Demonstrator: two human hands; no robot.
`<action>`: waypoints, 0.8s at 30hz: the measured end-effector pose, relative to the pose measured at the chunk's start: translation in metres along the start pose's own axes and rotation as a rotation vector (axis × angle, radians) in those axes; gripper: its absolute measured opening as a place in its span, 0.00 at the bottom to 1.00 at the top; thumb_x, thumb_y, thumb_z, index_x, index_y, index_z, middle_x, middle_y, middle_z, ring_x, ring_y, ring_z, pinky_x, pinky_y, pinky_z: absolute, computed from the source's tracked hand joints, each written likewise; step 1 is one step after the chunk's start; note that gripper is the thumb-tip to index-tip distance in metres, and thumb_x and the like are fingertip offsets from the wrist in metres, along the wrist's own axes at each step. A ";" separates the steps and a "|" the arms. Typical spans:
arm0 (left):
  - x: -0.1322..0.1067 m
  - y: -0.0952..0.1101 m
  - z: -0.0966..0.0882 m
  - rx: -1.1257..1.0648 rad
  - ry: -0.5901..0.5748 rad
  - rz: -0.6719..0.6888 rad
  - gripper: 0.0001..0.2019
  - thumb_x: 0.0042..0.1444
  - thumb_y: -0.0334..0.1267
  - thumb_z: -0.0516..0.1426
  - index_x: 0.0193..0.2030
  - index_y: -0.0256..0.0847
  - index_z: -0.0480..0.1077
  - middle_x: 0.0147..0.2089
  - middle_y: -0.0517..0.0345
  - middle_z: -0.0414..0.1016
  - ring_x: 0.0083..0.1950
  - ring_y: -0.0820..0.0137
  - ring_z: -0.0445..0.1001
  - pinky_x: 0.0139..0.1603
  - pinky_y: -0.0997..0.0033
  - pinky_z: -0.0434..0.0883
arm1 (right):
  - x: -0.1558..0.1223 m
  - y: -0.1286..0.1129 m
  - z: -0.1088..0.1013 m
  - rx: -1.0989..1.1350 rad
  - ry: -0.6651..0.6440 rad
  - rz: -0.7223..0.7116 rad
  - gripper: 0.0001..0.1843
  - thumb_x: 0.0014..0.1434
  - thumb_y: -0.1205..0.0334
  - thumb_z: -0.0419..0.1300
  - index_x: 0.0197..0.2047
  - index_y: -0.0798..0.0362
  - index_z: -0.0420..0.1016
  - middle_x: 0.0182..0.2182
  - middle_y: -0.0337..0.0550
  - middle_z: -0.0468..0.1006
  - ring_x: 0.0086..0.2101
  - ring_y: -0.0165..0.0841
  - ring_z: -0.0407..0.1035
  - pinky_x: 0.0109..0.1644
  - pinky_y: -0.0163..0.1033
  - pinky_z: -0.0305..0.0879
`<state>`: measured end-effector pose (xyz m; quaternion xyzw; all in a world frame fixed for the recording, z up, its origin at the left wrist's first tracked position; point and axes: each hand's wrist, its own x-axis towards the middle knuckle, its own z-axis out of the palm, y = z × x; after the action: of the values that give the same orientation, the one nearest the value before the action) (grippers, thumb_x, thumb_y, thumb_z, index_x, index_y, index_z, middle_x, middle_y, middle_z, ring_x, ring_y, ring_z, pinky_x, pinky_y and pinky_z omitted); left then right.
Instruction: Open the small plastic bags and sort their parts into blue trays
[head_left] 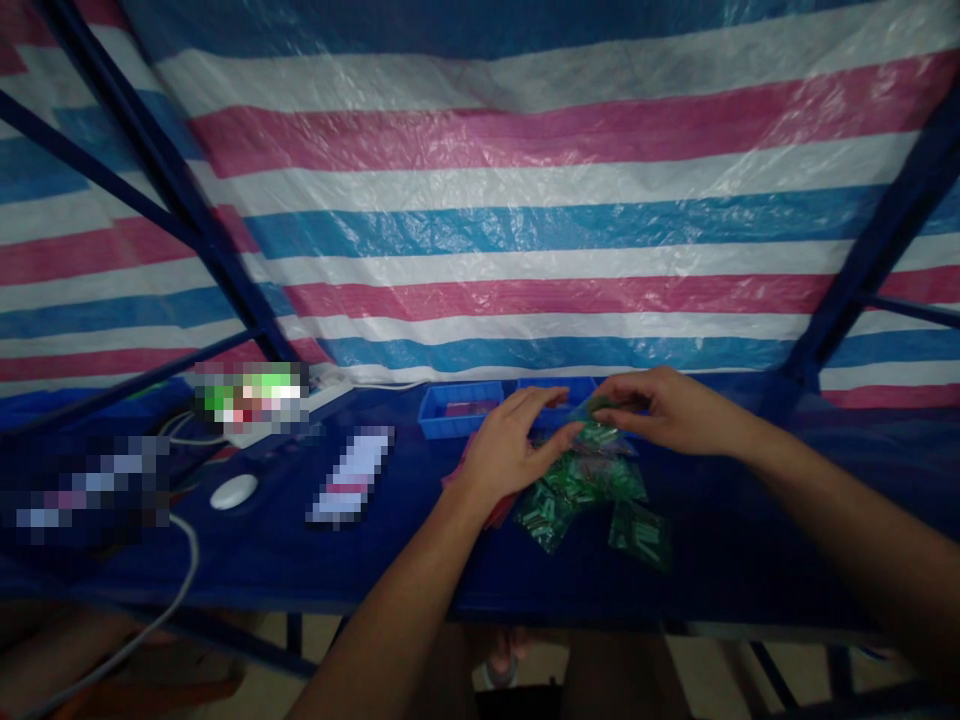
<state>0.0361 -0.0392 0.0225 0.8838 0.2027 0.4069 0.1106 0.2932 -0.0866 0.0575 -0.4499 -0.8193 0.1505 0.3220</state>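
Note:
My right hand (667,410) pinches the top of a small clear plastic bag (600,432) with a green tint and small pieces inside. Beside it, my left hand (514,445) is open, thumb and fingers apart, with the thumb tip at the bag's left edge. Below both hands lies a pile of similar small bags (592,482). One bag (641,535) rests apart at the pile's lower right; the pieces inside look like short pale rods. Pink-red material (459,464), partly covered by my left hand, lies beside the pile.
Behind my hands stand a blue bin (459,412) and a second blue bin (529,383), partly hidden. On the blue table (262,560), leftward, are a phone (352,475), a white oval object (234,492), cables and a power strip (326,390). Blue frame bars and a striped sheet (525,230) enclose the back.

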 end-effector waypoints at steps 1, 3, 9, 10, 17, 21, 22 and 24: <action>0.000 0.000 0.000 0.006 0.003 -0.007 0.19 0.70 0.46 0.59 0.64 0.44 0.71 0.58 0.48 0.80 0.60 0.58 0.78 0.63 0.52 0.76 | 0.006 0.000 0.008 0.000 -0.035 -0.024 0.10 0.65 0.55 0.64 0.45 0.48 0.83 0.32 0.39 0.85 0.29 0.35 0.76 0.34 0.39 0.71; 0.000 -0.002 0.000 0.018 0.007 -0.015 0.17 0.72 0.45 0.56 0.62 0.43 0.72 0.58 0.48 0.80 0.61 0.59 0.78 0.64 0.52 0.75 | 0.015 0.000 0.025 -0.042 -0.035 -0.121 0.07 0.65 0.57 0.63 0.41 0.48 0.82 0.34 0.41 0.84 0.34 0.37 0.77 0.41 0.42 0.73; 0.000 -0.006 0.000 0.059 0.038 -0.039 0.15 0.74 0.42 0.52 0.61 0.41 0.73 0.57 0.47 0.80 0.59 0.61 0.78 0.64 0.54 0.75 | 0.003 0.010 0.064 -0.077 0.286 -0.244 0.07 0.70 0.61 0.59 0.49 0.48 0.76 0.45 0.50 0.81 0.48 0.45 0.75 0.54 0.52 0.72; 0.000 -0.006 0.000 0.067 0.033 -0.045 0.15 0.74 0.43 0.53 0.60 0.41 0.74 0.57 0.48 0.80 0.59 0.61 0.79 0.64 0.54 0.75 | -0.001 0.012 0.068 -0.091 0.307 -0.232 0.07 0.70 0.61 0.59 0.50 0.49 0.75 0.44 0.50 0.80 0.47 0.45 0.75 0.52 0.52 0.72; -0.002 -0.003 -0.002 0.041 -0.093 -0.039 0.17 0.73 0.47 0.54 0.63 0.45 0.73 0.57 0.52 0.82 0.58 0.61 0.80 0.63 0.53 0.76 | -0.014 0.015 0.075 -0.086 0.323 -0.194 0.07 0.72 0.60 0.57 0.52 0.47 0.72 0.46 0.49 0.80 0.47 0.44 0.76 0.50 0.50 0.73; -0.003 -0.005 -0.001 0.075 -0.127 -0.034 0.19 0.70 0.50 0.58 0.62 0.45 0.74 0.59 0.51 0.81 0.60 0.59 0.79 0.63 0.53 0.76 | -0.013 0.012 0.074 -0.085 0.342 -0.172 0.08 0.72 0.58 0.57 0.51 0.47 0.73 0.45 0.49 0.81 0.45 0.43 0.77 0.49 0.49 0.74; -0.003 -0.006 0.000 0.085 -0.129 -0.030 0.19 0.69 0.50 0.59 0.62 0.45 0.74 0.60 0.51 0.81 0.61 0.58 0.79 0.63 0.52 0.75 | -0.013 0.012 0.074 -0.084 0.350 -0.160 0.08 0.72 0.58 0.57 0.51 0.47 0.73 0.45 0.49 0.81 0.45 0.43 0.77 0.49 0.49 0.74; -0.004 -0.009 0.002 0.097 -0.128 -0.015 0.18 0.68 0.47 0.60 0.61 0.44 0.74 0.60 0.50 0.81 0.61 0.58 0.78 0.64 0.52 0.75 | -0.012 0.012 0.075 -0.079 0.367 -0.132 0.09 0.72 0.56 0.57 0.51 0.47 0.74 0.44 0.49 0.81 0.44 0.43 0.77 0.48 0.49 0.74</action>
<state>0.0327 -0.0332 0.0156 0.9108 0.2214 0.3382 0.0837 0.2559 -0.0871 -0.0101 -0.4272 -0.7798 0.0123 0.4574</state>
